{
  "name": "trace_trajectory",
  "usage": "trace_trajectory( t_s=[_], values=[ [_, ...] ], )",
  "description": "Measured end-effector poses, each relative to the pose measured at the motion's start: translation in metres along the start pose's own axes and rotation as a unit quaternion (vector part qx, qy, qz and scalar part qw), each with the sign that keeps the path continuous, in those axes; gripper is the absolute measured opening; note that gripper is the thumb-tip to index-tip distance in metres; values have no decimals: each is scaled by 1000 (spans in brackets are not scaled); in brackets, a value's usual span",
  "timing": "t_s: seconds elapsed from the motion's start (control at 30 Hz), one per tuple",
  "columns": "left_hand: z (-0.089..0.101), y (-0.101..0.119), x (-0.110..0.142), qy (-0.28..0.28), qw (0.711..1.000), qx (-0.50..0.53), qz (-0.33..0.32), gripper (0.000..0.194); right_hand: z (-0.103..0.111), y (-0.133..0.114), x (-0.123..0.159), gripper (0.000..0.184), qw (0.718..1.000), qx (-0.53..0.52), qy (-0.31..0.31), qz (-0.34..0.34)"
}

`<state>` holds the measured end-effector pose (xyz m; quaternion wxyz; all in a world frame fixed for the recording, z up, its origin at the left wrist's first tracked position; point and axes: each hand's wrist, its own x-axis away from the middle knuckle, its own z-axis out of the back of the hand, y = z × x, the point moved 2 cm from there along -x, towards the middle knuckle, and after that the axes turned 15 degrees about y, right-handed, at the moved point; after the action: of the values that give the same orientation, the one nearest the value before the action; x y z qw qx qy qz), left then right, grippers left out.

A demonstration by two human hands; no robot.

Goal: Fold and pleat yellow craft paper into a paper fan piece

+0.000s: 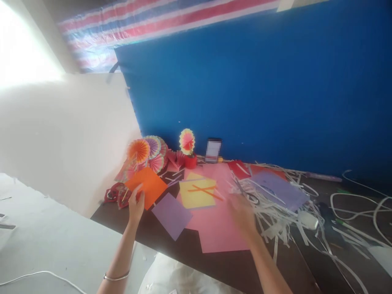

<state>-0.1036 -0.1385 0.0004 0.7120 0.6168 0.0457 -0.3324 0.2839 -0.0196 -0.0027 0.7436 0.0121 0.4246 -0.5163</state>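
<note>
My left hand (136, 203), a bracelet on its wrist, pinches the lower left edge of an orange paper sheet (149, 184). Below that sheet a purple paper square (172, 215) lies on the dark table. Motion smears my right hand (243, 212), which is over the right side of the large pink paper (220, 237); its fingers do not show clearly. Just beyond it are scissors (251, 197) among paper scraps. Two narrow orange strips (200, 189) cross on a yellow sheet (190, 198) in the middle.
Folded paper rosettes (139, 151) crowd the back left. One yellow and pink rosette (187, 141) rises from a red pot (190, 161), beside a propped phone-like object (213, 150). White paper strips (278, 222) pile up at right, near a purple sheet (277, 188). A blue panel (245, 90) stands behind.
</note>
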Motion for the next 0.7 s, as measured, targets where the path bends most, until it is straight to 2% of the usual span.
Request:
trace_trajectory(
  t_s=[0.07,0.13,0.2,0.27,0.33,0.53,0.63,0.7],
  values=[
    [2,-4,3,-51,998,-18,-21,32,-12,-47,15,37,993,-33,-97,57],
    [2,-3,5,-103,992,-34,-58,28,-24,-90,33,44,974,-67,-190,105],
    [1,1,4,-149,983,-45,-96,25,-31,-122,48,59,958,-91,-236,135],
    [0,3,2,-181,975,-50,-118,26,-35,-140,60,66,954,-98,-247,141],
    [-1,1,-2,-178,975,-58,-122,28,-36,-147,69,63,955,-101,-239,141],
    [-2,-2,-6,-78,984,-105,-120,27,-35,-144,90,42,964,-128,-162,165],
    [-6,11,0,-72,986,-62,-134,25,-23,-139,91,34,966,-147,-111,183],
    [-11,21,4,-87,990,-16,-110,25,-8,-133,88,32,966,-146,-86,194]
  ],
)
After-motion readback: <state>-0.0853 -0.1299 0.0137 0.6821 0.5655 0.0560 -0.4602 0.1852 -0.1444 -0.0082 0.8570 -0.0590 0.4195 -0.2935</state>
